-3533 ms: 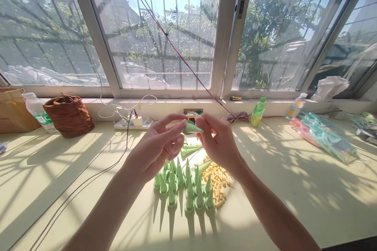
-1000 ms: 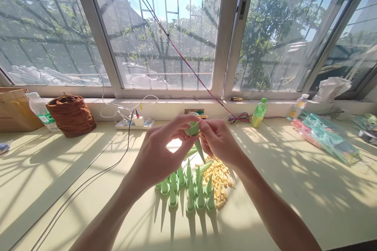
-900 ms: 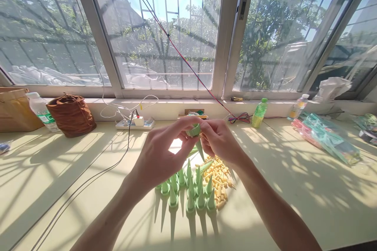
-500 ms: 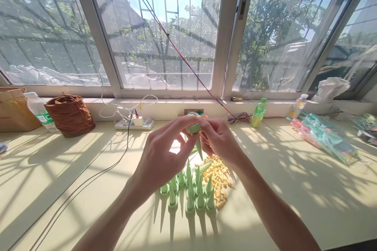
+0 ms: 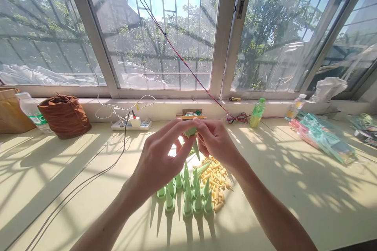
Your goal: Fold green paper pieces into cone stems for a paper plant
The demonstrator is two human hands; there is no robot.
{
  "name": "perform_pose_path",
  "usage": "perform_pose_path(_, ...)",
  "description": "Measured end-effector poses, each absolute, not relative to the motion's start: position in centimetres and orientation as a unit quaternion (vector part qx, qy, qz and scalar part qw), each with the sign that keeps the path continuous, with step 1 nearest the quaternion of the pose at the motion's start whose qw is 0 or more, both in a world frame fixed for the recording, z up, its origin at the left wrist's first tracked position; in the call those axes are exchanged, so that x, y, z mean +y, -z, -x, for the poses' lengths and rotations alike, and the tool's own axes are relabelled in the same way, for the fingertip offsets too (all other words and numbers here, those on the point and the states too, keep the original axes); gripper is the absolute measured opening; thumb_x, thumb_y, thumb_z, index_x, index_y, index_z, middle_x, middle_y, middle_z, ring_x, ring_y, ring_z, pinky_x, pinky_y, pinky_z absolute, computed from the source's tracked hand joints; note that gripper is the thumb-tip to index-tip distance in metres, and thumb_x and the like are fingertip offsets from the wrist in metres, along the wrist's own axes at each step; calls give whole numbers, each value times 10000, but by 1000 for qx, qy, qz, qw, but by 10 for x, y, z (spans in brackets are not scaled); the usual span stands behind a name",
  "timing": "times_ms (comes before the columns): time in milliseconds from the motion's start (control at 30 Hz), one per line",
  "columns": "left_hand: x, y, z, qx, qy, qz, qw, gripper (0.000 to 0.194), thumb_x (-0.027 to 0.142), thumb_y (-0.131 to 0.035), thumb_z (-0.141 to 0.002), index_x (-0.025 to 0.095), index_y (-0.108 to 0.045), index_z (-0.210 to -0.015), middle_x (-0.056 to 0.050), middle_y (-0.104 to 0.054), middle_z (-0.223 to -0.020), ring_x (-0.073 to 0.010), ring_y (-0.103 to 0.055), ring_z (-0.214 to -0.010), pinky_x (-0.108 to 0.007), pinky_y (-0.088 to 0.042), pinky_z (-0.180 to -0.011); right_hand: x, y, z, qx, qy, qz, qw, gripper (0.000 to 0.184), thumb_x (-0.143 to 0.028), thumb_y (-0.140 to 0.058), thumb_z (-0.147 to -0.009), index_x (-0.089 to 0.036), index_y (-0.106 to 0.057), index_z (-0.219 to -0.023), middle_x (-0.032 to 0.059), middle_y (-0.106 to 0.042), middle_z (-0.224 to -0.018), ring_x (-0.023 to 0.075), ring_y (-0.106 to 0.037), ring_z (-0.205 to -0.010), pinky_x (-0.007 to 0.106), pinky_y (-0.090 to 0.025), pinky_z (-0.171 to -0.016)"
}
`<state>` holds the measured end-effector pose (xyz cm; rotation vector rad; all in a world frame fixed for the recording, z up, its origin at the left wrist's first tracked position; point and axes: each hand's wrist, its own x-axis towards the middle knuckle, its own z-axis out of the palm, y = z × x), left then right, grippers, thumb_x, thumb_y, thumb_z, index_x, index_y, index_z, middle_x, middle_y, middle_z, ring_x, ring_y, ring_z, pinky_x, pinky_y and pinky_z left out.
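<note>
My left hand (image 5: pixel 161 147) holds a green cone (image 5: pixel 196 151), thumb and fingers gripping its wider round base, the pointed end hanging down. My right hand (image 5: pixel 219 139) is closed against the same piece from the right, its thumb and index finger pressed at the base's edge; its other fingertips are partly hidden. Below the hands, several green cones (image 5: pixel 187 206) stand upright on round bases in loose rows. Beside them on the right lies a pile of small yellow tapered pieces (image 5: pixel 216 176). Some long green pieces (image 5: pixel 204 168) rest at the pile's left edge.
Behind my hands sits a small open box (image 5: pixel 193 116). A power strip (image 5: pixel 132 125) with cables, a brown cloth bag (image 5: pixel 64 115) and a water bottle (image 5: pixel 33 113) stand left. To the right are a green-capped bottle (image 5: pixel 258 113), another bottle (image 5: pixel 295 107) and plastic packs (image 5: pixel 322 137).
The view has shifted slightly. Both hands stay together around the green cone, its base now tipped a little and more covered by the fingers. The standing cones have not moved.
</note>
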<state>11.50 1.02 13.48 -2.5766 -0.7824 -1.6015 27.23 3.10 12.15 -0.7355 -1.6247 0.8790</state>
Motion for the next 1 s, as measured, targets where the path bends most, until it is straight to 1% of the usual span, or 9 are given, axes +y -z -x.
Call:
perform_pose_path(133, 12, -134, -115, -242, 514, 823, -1, 326, 50, -602, -886, 219, -634, -1163, -23, -648, -1040, -96, -627, -813, -203, -571, -621, 31, -123, -273, -693, -355, 317, 541, 509, -471, -415, -1000, -194, -365, -576, -90, -312, -409, 57, -364, -345, 214, -241, -403)
perform_pose_path(300, 13, -135, -114, -260, 518, 815, -10, 301, 69, -608, -882, 211, -641, -1146, -44, -596, -1081, -125, -640, -864, -224, -577, -612, 31, -124, -273, -699, -343, 322, 538, 494, -466, -414, -1001, -194, -371, -591, -93, -285, -429, 55, -334, -361, 230, -194, -421)
perform_pose_path(500, 11, -135, -116, -273, 528, 803, -34, 309, 91, -616, -882, 233, -618, -1156, -31, -582, -1098, -95, -629, -810, -193, -590, -609, 29, -125, -274, -702, -331, 332, 536, 488, -473, -408, -1000, -192, -407, -601, -89, -303, -430, 58, -317, -369, 242, -179, -433)
perform_pose_path(700, 11, -132, -118, -280, 534, 796, -56, 306, 115, -624, -881, 258, -617, -1152, -26, -573, -1092, -107, -648, -832, -198, -602, -630, 28, -127, -274, -704, -316, 339, 538, 493, -466, -420, -996, -193, -398, -586, -84, -303, -435, 61, -323, -381, 242, -188, -441)
perform_pose_path(833, 11, -132, -118, -292, 554, 772, -109, 273, 182, -630, -894, 262, -597, -1153, -33, -559, -1118, -93, -647, -737, -213, -602, -589, 26, -129, -275, -708, -303, 352, 532, 493, -482, -411, -997, -194, -414, -596, -83, -303, -442, 63, -321, -386, 242, -201, -443)
perform_pose_path(900, 12, -133, -117, -298, 571, 752, -139, 233, 226, -616, -913, 257, -585, -1141, -39, -564, -1113, -90, -645, -687, -213, -587, -539, 25, -130, -275, -709, -288, 359, 534, 486, -488, -404, -998, -199, -407, -607, -80, -303, -454, 66, -327, -394, 242, -205, -444)
perform_pose_path(1000, 16, -134, -116, -310, 597, 716, -185, 163, 323, -584, -939, 236, -579, -1077, -32, -585, -988, -102, -637, -620, -205, -532, -435, 25, -131, -275, -710, -259, 369, 541, 477, -484, -396, -1001, -207, -373, -613, -74, -300, -478, 72, -340, -414, 244, -206, -451)
